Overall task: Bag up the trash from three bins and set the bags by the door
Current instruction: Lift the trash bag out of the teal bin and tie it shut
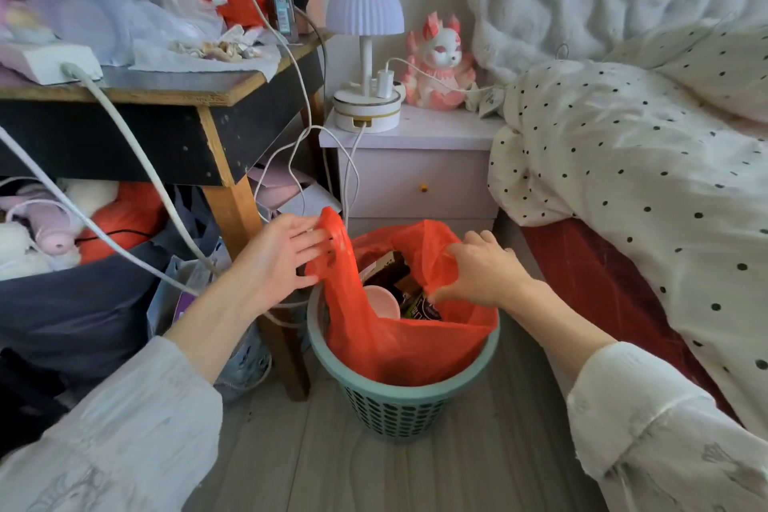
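The bin (399, 382), a green mesh basket, stands on the floor (498, 449) in front of the nightstand (415, 175), with the table leg (249, 245) just left of it and the bed (623, 179) to its right. An orange bag (386, 345) lines the bin and holds the trash (399, 287): a pink cup, dark wrappers and a box, well down inside.

The left hand (278, 262) is at the bin's far-left rim, fingers spread and loosely curled against a raised handle of the bag; whether it has truly gripped the plastic I cannot tell. The right hand (482, 270) is over the bin's far-right side, fingers bunched and pinching a fold of the bag's edge.

The step in hand looks like gathering the bag's mouth to lift it out. To do it well, each hand should take a full handle, not a thin fold, since the film seems flimsy and could tear. Draw both handles toward the bin's middle, then lift straight up so the trash stays put. The cables (299, 162) hanging just behind the bin's left rim could snag the left hand, so keep it inside the rim.
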The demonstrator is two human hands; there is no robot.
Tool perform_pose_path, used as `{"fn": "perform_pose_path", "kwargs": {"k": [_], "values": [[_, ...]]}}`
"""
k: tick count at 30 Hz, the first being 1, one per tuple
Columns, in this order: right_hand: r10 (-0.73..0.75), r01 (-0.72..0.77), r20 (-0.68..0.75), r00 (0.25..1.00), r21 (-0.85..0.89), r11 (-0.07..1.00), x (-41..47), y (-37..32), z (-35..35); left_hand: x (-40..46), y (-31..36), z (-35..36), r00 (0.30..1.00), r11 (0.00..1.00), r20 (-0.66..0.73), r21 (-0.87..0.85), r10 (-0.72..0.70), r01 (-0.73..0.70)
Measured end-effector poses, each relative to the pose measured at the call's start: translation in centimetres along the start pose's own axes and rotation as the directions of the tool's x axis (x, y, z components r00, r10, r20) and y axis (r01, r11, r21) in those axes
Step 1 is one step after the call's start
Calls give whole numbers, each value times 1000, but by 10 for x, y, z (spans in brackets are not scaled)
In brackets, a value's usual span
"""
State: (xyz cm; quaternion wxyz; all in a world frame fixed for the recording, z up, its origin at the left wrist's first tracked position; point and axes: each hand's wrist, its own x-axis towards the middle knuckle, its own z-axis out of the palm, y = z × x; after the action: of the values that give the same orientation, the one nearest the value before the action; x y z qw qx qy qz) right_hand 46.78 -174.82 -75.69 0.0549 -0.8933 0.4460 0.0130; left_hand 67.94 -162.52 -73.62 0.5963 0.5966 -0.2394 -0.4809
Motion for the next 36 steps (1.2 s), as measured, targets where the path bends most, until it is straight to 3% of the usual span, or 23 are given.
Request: {"fn": "perform_pose_path", "kwargs": {"k": [2, 5, 7, 9, 10, 11, 12, 14, 16, 19, 23, 25, 26, 29, 30, 33, 36], "values": [[38, -28, 42, 998, -211, 977, -2, -6, -2, 2, 7, 0, 996, 996, -28, 23, -90, 91], [74, -69, 3, 997, -322, 944, -1, -7, -3, 2, 10, 3, 977, 969, -54, 127, -205, 210], [35, -52, -76, 997, -225, 973, 1, -5, -5, 0, 10, 7, 969, 949, -32, 194, -246, 248], [45, -14, -172, 984, 177, 984, 3, -6, -11, 0, 8, 9, 979, 921, -117, 335, -169, 199], [103, -13, -168, 980, 468, 884, 4, -7, -15, 1, 7, 9, 980, 894, -184, 423, -77, 150], [160, -13, -139, 977, 715, 699, 4, -9, -22, 4, 6, 8, 972, 863, -231, 496, 29, 92], [212, -10, -116, 970, 857, 515, 6, -11, -32, 5, 8, 8, 959, 845, -253, 533, 128, 28], [267, 29, -111, 957, 956, 293, 8, -13, -52, 6, 17, 10, 928, 838, -234, 529, 291, -130], [293, 95, -151, 944, 976, 196, 11, -19, -74, 2, 32, 18, 883, 803, -208, 537, 422, -257], [333, 205, -258, 907, 961, 184, 17, -25, -105, -1, 52, 31, 843, 761, -177, 551, 508, -343], [337, 310, -326, 883, 945, 101, 18, -25, -137, -1, 74, 35, 918, 901, -136, 293, 372, -321], [328, 360, -370, 869, 928, 94, 16, -22, -148, -4, 86, 39, 926, 916, -83, 201, 368, -346], [318, 393, -390, 864, 918, 56, 16, -21, -151, -5, 93, 42, 923, 915, -49, 161, 382, -370], [245, 475, -428, 870, 860, -187, 15, -24, -161, -9, 115, 51, 894, 893, 25, 58, 447, -447], [222, 483, -439, 870, 848, -217, 15, -26, -166, -10, 123, 53, 881, 880, 47, 42, 471, -473], [172, 503, -474, 863, 835, -222, 13, -33, -189, -11, 141, 59, 841, 842, 76, 22, 536, -538], [150, 521, -504, 851, 846, -114, 14, -35, -210, -15, 158, 61, 806, 810, 81, -55, 587, -584]]}}
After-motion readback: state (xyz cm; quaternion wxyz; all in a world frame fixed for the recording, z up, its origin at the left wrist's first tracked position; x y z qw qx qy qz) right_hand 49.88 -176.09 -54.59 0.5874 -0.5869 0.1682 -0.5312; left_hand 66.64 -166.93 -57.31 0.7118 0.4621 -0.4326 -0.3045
